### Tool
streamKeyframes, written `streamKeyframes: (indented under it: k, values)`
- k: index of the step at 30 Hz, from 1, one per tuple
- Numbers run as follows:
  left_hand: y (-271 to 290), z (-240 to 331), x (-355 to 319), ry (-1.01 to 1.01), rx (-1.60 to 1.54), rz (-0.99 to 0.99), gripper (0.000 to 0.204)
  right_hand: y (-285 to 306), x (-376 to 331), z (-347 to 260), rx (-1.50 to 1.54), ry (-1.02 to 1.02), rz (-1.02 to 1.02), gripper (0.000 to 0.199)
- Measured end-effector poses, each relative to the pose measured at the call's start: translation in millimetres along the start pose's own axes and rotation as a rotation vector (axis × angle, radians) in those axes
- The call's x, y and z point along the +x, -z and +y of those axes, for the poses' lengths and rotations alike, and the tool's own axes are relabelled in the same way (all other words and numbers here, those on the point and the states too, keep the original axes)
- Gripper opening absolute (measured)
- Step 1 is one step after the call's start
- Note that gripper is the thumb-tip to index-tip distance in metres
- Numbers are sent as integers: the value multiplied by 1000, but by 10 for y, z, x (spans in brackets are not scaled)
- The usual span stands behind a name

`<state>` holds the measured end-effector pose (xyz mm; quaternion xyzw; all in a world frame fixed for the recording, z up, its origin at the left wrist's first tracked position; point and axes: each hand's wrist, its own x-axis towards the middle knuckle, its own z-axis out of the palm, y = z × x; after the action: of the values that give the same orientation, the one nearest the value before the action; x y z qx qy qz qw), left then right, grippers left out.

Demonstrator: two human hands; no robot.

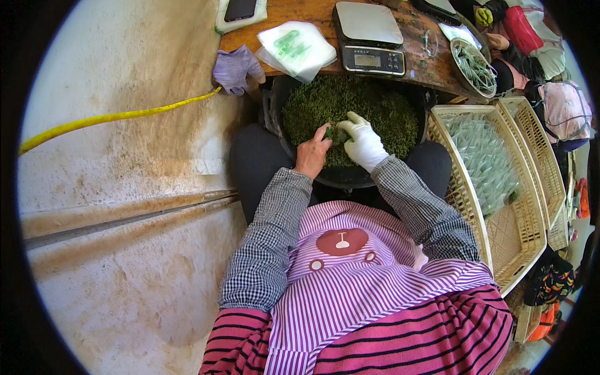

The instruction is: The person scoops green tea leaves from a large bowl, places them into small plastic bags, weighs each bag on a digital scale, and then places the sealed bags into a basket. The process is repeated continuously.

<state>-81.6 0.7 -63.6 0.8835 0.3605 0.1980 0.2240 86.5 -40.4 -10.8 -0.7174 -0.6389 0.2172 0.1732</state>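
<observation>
- The left hand (313,154) is bare and rests in a black basin (279,119) of dried green leaves (375,109), its fingers curled shut on a small clump (336,134) of them.
- The right hand (363,143) wears a white glove; it presses against the same clump from the other side, fingers bent round it — the two hands meet over the near part of the basin.
- The basin sits on the person's lap, against the edge of a wooden table (300,12).
- On the table: a digital scale (369,36) just beyond the basin, a stack of clear bags (296,49) to its left, and a purple glove (235,69) hanging over the edge.
- A woven tray (500,244) of filled packets (484,159) stands to the right — close beside the basin.
- A yellow hose (112,117) runs across the floor on the left.
</observation>
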Motion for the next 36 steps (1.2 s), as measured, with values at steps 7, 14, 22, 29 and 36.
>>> streamKeyframes:
  k: [7, 14, 22, 29, 36]
  values:
    - [-102, -14, -44, -96, 17, -7, 15, -89, -14, -96, -256, -110, -15, 38]
    - [-60, 60, -32, -87, 25, -45, 18, -149, 128, -83, -43, -433, -181, 60]
    - [297, 415, 91, 247, -284, 58, 37, -170, -59, 4, -170, -144, 43, 55]
    - [859, 1026, 508, 66, -912, 476, 9, 910, -31, -208, 56, 99, 593, 31]
    - [1101, 1121, 480, 2, -881, 577, 10, 1769, 711, -339, 121, 174, 968, 26]
